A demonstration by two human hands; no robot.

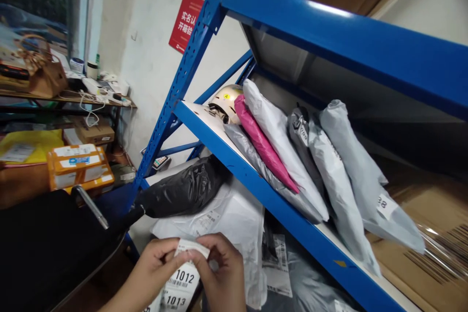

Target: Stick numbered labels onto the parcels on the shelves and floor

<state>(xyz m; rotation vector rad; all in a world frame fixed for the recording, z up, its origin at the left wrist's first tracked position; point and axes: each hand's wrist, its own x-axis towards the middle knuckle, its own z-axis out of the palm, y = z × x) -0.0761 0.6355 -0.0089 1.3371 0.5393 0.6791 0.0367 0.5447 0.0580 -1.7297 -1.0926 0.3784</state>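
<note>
Both hands, left hand (155,261) and right hand (223,273), pinch a strip of white number stickers (181,280) reading 1012 and 1013, low down in front of the blue shelf (270,195) of gray mail bags (340,180).

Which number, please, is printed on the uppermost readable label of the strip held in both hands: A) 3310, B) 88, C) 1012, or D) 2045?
C: the label strip, pinched between the left hand and the right hand, reads 1012, with 1013 below it.
</note>
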